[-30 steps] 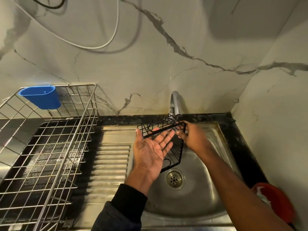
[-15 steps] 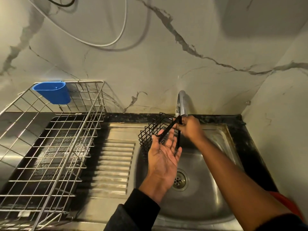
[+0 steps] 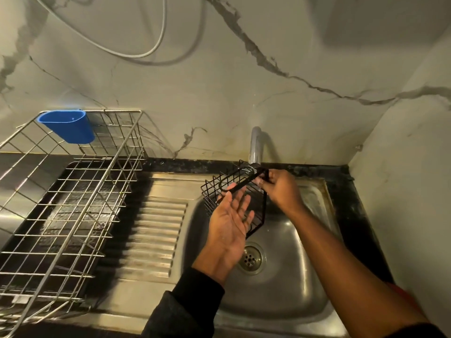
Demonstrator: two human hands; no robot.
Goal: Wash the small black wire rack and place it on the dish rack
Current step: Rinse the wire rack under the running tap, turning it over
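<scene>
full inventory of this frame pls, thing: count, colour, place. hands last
small black wire rack: 1, black, held over the sink under the tap
tap: 1, chrome, at the back edge of the sink
sink: 1, steel, centre right
drain: 1, steel, sink bottom
drainboard: 1, ribbed steel, left of the basin
dish rack: 1, silver wire, far left on the counter
cup holder: 1, blue, hung on the dish rack's back corner
cable: 1, white, looped on the marble wall
red object: 1, red, lower right, mostly hidden
left hand: palm up, fingers straight, against the rack
right hand: pinches the rack's top by the tap
</scene>
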